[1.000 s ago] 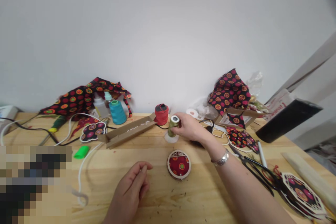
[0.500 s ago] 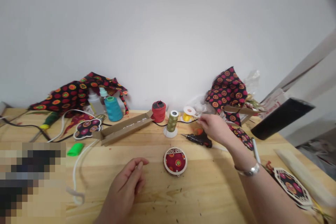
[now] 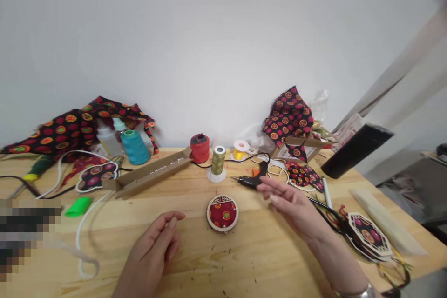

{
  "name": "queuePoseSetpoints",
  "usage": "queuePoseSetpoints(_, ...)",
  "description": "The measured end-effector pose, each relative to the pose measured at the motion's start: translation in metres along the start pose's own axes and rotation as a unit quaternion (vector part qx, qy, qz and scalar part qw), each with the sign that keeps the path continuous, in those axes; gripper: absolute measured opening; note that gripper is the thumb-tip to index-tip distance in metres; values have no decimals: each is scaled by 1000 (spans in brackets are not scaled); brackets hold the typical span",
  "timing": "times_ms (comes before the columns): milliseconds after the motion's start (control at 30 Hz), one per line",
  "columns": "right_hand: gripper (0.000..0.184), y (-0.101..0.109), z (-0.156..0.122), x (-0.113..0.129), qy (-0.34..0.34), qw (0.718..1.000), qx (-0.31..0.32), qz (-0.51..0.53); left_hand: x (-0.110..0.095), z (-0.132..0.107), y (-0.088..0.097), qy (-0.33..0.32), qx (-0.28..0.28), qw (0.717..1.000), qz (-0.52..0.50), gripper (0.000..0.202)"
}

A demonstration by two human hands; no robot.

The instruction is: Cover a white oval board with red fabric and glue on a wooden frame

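I note left hand half-curled on the table, grasping nothing visible. Right hand is released, fingers spread, near glue gun. Round ornament lies between them.

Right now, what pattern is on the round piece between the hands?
The round piece has dark red fabric with orange-ringed dots, framed in pale wood. Head view.

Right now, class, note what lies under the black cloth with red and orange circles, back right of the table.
A brown cardboard box shows under the black patterned cloth, which drapes over its front. The cloth covers the box's inside, so its contents are hidden.
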State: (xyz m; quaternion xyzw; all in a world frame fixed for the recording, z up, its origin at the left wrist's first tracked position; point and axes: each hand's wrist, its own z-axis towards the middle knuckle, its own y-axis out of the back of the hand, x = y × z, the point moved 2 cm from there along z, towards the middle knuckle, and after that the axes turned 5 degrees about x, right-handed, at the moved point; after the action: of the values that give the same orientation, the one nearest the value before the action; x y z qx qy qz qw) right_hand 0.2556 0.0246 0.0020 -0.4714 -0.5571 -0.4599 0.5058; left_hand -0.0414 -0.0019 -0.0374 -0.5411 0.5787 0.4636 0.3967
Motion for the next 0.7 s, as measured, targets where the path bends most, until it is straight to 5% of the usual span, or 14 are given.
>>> queuePoseSetpoints(100,44,-17,-8,3,-23,982,49,183,0,0,-1,-4,-3,1000,3,50)
queuePoseSetpoints(200,41,-27,-10,3,-34,968,58,241,0,-1,-1,-6,-4,1000,5,51)
queuePoseSetpoints(567,28,-41,-1,-6,-45,973,37,225,1,1,0,-2,12,1000,9,50)
queuePoseSetpoints(700,40,-46,-1,-8,-43,979,33,197,-4,-2,-2,7,5,1000,-7,47)
